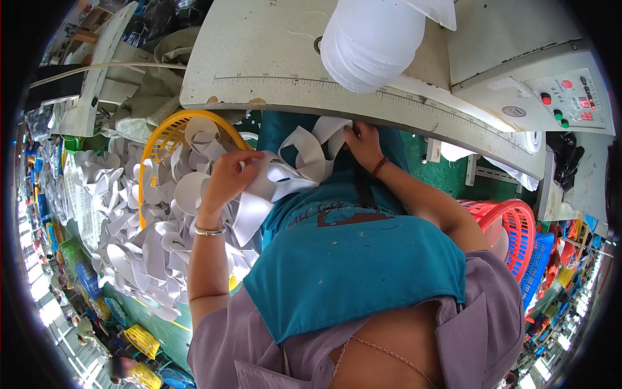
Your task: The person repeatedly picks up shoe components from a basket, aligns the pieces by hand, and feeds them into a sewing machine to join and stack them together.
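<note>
In the head view, the likeliest trouble lies with the white strips (303, 155) on the lap, at the upper middle of the frame. They curl over and through one another, so a pull on one could drag its neighbours along or crease them; the cause would be the tangle. Their smooth, slanting rest on the apron (363, 266) might also let a loose one slide to the floor if a hand lets go. The heap (139, 240) at the left of the frame bulges around the yellow basket (148, 155), and a bump from the left forearm could send pieces tumbling. The table (272, 81) edge sits just beyond the right hand (365, 146), so a quick lift could knock the knuckles there.

As for the fingers, the right hand's are bent nearly closed, thumb against fingers, and appear to pinch the far end of the strips near the table edge. The left hand (228, 178) has its thumb and forefinger curled toward each other, with a small gap; it is at the strips' left end, but whether it grips one or only touches it cannot be told.
</note>
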A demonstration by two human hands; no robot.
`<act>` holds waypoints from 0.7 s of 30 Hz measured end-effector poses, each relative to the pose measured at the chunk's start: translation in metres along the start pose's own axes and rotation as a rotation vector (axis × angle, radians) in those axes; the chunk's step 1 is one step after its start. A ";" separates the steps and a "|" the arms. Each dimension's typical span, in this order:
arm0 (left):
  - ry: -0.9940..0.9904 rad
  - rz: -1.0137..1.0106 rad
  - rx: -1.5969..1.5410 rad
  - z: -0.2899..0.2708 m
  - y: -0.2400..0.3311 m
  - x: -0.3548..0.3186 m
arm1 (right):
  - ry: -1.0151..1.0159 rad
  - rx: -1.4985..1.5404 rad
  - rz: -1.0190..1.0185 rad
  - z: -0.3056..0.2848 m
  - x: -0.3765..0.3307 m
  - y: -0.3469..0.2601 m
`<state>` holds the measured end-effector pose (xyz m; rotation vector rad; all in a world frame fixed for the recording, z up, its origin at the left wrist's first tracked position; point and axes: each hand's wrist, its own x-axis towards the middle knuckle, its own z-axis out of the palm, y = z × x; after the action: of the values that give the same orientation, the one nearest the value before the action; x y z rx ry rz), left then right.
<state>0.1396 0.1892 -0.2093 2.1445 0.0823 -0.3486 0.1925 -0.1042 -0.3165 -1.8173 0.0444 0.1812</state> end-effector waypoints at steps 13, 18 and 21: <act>-0.055 0.195 0.648 0.044 0.014 0.045 | 0.071 0.215 -0.043 0.016 0.011 0.024; -0.158 0.081 0.654 0.045 0.013 0.041 | 0.180 0.324 0.134 0.003 0.014 0.018; -0.111 0.209 0.704 0.044 0.026 0.030 | 0.231 0.369 0.206 0.004 0.024 0.031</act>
<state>0.1635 0.1364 -0.2199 2.7862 -0.3801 -0.4130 0.2114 -0.1067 -0.3510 -1.4554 0.4034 0.0992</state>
